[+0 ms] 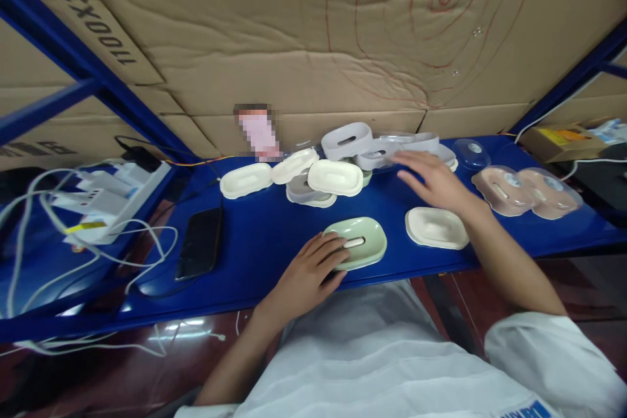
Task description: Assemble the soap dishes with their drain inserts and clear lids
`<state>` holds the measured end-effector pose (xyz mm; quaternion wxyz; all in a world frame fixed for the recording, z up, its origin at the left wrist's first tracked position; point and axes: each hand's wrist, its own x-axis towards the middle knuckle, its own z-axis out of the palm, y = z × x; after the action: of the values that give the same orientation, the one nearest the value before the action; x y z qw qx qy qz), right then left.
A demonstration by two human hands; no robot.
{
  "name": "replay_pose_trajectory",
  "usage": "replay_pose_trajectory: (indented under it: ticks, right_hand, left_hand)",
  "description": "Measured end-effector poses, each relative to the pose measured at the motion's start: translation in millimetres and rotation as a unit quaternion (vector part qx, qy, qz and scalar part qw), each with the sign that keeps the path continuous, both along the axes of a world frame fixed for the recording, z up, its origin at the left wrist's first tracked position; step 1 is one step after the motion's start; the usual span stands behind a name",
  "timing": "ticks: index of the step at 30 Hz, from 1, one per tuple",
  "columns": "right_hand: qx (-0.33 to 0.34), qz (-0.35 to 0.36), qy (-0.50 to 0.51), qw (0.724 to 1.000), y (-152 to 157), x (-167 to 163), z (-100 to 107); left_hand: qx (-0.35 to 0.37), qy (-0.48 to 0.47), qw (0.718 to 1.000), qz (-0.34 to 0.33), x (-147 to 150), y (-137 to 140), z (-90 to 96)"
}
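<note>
A pale green oval dish (375, 247) with a slot in its middle lies near the front edge of the blue table. My left hand (316, 268) rests on its left side, fingers stretched over the rim toward the slot. Farther back, my right hand (431, 179) reaches over the pile with its fingers apart; its fingertips are beside a grey slotted dish (375, 154), and I cannot tell whether they touch. Another grey slotted dish (347, 140) leans at the back of the pile. Below my right forearm is a cream oval tray (435, 227).
Several cream trays (245, 180) lie left of the grey dishes. At right are two pinkish dishes under clear covers (504, 191) and a clear lid (471, 153). A dark phone (199, 243) and white power strips with cables (120, 199) occupy the left. Cardboard (294, 26) walls the back.
</note>
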<state>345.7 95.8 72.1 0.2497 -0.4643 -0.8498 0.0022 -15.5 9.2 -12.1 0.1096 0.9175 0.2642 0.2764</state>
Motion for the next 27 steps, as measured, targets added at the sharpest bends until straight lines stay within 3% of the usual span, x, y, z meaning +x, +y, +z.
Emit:
replay_pose_trajectory:
  ticks: [3, 6, 9, 11, 14, 19, 24, 27]
  right_hand:
    - [-0.001, -0.087, -0.049, 0.995, 58.2, 26.9, 8.9]
    - [-0.071, -0.136, -0.071, 0.986, 105.2, 49.1, 5.5]
    - [-0.140, -0.129, -0.056, 0.980, 128.7, 59.8, -2.3]
    - [-0.146, -0.129, -0.039, 0.980, 131.3, 60.1, -6.0]
    - [-0.105, -0.123, -0.015, 0.987, 122.4, 55.1, -6.4]
    - [0.040, -0.175, -0.011, 0.984, 84.4, 46.0, 5.0]
    - [0.132, -0.153, -0.002, 0.979, 10.2, 25.0, 13.3]
    - [0.132, -0.121, 0.024, 0.983, -42.1, -0.4, 2.9]
  left_hand:
    - [0.014, 0.004, 1.000, 0.001, 0.5, -0.5, 0.3]
    - [0.021, 0.018, 1.000, 0.000, 1.1, -1.1, 1.5]
    - [0.017, 0.030, 0.999, -0.006, 1.6, -1.3, 3.6]
    - [0.014, 0.032, 0.999, -0.009, 1.9, -1.2, 4.9]
    - [0.011, 0.029, 0.999, -0.011, 1.7, -0.7, 5.8]
    - [0.002, 0.025, 1.000, -0.013, 0.7, -1.0, 3.9]
    - [0.002, -0.014, 0.999, 0.029, -0.6, -3.4, 2.7]
    - [0.000, -0.031, 0.998, 0.054, -1.5, -5.3, 2.4]
